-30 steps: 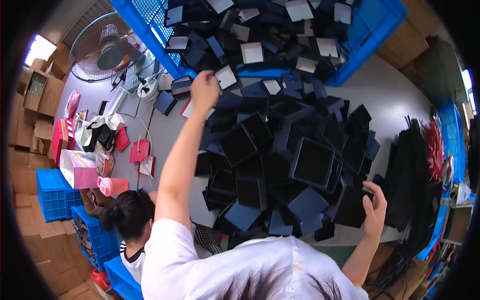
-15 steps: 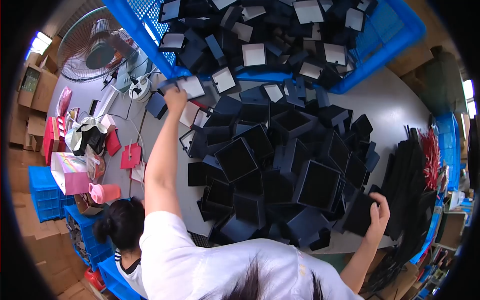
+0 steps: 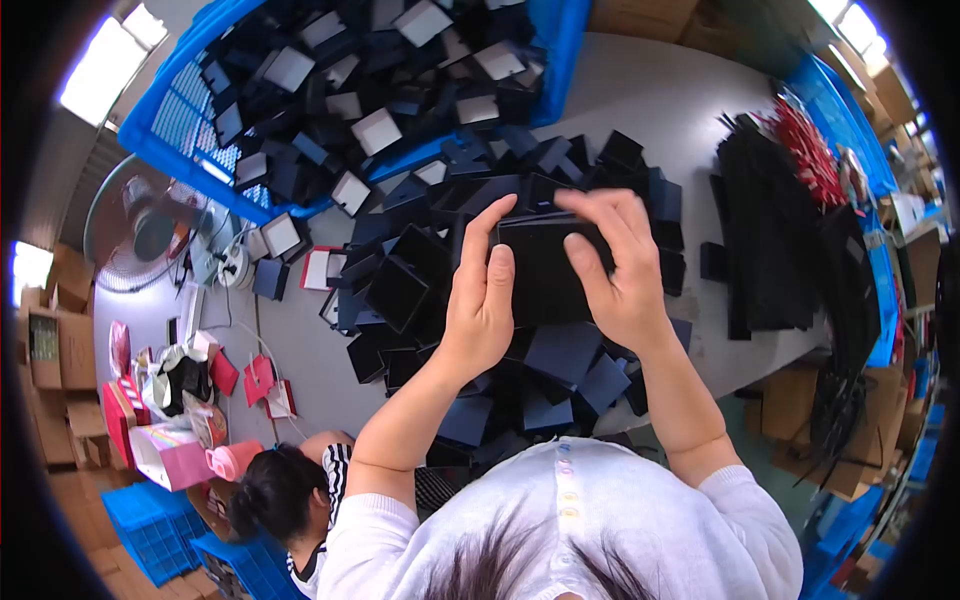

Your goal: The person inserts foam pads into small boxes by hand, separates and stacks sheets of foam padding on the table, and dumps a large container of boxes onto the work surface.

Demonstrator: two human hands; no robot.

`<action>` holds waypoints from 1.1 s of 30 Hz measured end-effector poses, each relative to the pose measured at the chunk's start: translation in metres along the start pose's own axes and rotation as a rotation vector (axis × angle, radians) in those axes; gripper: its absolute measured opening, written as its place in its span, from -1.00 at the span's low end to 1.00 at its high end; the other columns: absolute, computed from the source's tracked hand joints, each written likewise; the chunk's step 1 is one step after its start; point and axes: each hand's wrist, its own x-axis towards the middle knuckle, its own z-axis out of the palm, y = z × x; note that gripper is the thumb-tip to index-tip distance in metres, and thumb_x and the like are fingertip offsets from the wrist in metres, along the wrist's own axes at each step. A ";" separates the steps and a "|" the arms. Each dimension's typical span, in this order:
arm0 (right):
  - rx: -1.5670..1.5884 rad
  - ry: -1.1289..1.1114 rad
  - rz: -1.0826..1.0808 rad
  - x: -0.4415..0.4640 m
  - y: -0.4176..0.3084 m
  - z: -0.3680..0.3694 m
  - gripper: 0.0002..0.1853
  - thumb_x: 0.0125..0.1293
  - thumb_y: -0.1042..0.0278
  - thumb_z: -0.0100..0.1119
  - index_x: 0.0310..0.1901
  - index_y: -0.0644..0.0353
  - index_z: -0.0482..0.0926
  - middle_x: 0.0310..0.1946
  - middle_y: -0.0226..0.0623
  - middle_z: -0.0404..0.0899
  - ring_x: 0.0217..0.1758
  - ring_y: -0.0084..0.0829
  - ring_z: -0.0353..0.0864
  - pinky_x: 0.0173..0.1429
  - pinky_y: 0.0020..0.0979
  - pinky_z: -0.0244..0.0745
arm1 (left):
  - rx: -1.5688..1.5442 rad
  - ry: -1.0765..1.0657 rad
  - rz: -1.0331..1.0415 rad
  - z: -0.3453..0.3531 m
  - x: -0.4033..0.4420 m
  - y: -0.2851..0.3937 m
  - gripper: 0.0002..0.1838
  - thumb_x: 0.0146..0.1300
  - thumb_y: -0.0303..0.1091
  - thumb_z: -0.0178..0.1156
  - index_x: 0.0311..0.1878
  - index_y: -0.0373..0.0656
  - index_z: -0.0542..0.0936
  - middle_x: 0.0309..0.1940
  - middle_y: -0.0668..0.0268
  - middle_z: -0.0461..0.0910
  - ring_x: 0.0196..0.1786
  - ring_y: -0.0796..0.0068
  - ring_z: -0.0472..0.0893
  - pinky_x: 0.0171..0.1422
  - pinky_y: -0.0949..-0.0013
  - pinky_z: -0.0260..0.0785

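A black box (image 3: pixel 550 275) sits between my two hands above the heap of dark boxes. My left hand (image 3: pixel 478 305) is at its left edge, thumb and fingers on either side of the corner. Over the right part of the same box, my right hand (image 3: pixel 622 265) has its thumb and fingers spread; the fingertips are blurred. Beneath and around the hands lie several dark blue and black open boxes (image 3: pixel 398 292), piled at odd angles.
A blue plastic basket (image 3: pixel 555 80) full of dark boxes with white inner faces stands at the back left. Black strips (image 3: pixel 760 240) and red strands (image 3: pixel 805 145) lie to the right. A fan (image 3: pixel 145 230) and a seated person (image 3: pixel 275 490) are at the left.
My left hand has come from the boxes by the basket to the middle. My right hand has moved in from the right side. The view has turned, shifting the basket left.
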 end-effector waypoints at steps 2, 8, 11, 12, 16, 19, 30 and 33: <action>-0.032 0.064 -0.001 -0.009 0.005 -0.005 -0.62 0.31 0.37 0.09 0.16 0.22 0.47 0.22 -0.11 0.33 0.23 -0.13 0.30 0.28 -0.26 0.23 | -0.048 0.062 0.012 0.023 -0.003 0.003 -0.58 0.51 -0.29 -0.21 0.36 -0.18 0.21 0.12 0.20 0.38 0.12 0.47 0.42 0.24 0.44 0.22; 0.277 0.054 0.048 -0.057 0.035 0.003 -0.37 0.45 0.20 -0.17 0.47 0.24 -0.03 0.49 -0.08 -0.09 0.56 -0.17 -0.13 0.55 -0.25 -0.24 | 0.080 0.011 -0.109 0.056 -0.016 0.008 -0.34 0.16 -0.41 0.30 0.31 -0.14 0.23 0.07 0.19 0.40 0.11 0.38 0.44 0.19 0.38 0.33; 0.361 0.051 0.079 -0.090 0.049 -0.015 -0.35 0.37 0.29 -0.07 0.45 0.21 0.04 0.45 -0.13 0.03 0.53 -0.21 -0.03 0.54 -0.26 -0.17 | 0.118 0.085 -0.186 0.023 -0.016 -0.011 -0.32 0.05 -0.50 0.36 0.25 -0.06 0.29 0.03 0.18 0.43 0.03 0.36 0.50 0.06 0.41 0.45; 0.135 0.139 0.136 -0.101 0.064 -0.030 -0.40 0.27 0.40 0.03 0.37 0.21 0.21 0.35 -0.12 0.23 0.43 -0.19 0.19 0.47 -0.26 0.04 | 0.113 0.212 -0.173 0.002 -0.019 -0.018 -0.31 0.05 -0.51 0.36 0.27 -0.05 0.29 0.03 0.18 0.44 0.04 0.36 0.51 0.07 0.40 0.46; -0.277 0.452 0.727 -0.184 0.220 -0.076 -0.57 0.14 0.43 0.13 0.10 0.24 0.49 0.03 -0.07 0.55 0.10 -0.20 0.55 0.15 -0.28 0.45 | -0.080 0.512 -0.330 -0.068 -0.037 -0.020 -0.25 0.07 -0.51 0.35 0.34 -0.02 0.26 0.06 0.17 0.42 0.07 0.32 0.51 0.09 0.38 0.48; -0.637 0.315 0.926 -0.251 0.314 -0.102 -0.59 0.11 0.32 0.15 0.02 0.26 0.49 -0.05 0.01 0.54 0.10 -0.06 0.51 0.18 -0.17 0.42 | 0.002 0.428 -0.412 -0.095 -0.052 -0.042 -0.18 0.11 -0.45 0.35 0.42 0.03 0.18 0.20 0.12 0.33 0.18 0.25 0.43 0.19 0.29 0.41; -0.821 0.522 1.480 -0.297 0.347 -0.109 -0.23 0.02 0.00 0.33 0.22 0.25 0.34 0.25 -0.05 0.34 0.35 -0.07 0.26 0.33 -0.09 0.25 | 0.562 0.625 -0.273 -0.118 -0.067 -0.058 -0.65 0.36 -0.39 0.14 0.18 -0.26 0.46 0.03 0.18 0.58 -0.01 0.50 0.57 0.02 0.56 0.40; -0.943 0.510 1.509 -0.314 0.370 -0.131 0.00 -0.12 -0.12 0.43 0.28 0.29 0.20 0.30 -0.08 0.25 0.38 -0.07 0.18 0.34 -0.06 0.23 | 0.657 0.550 -0.127 -0.084 -0.057 -0.046 -0.67 0.36 -0.43 0.12 0.16 -0.27 0.48 0.04 0.18 0.58 -0.03 0.51 0.59 0.03 0.56 0.40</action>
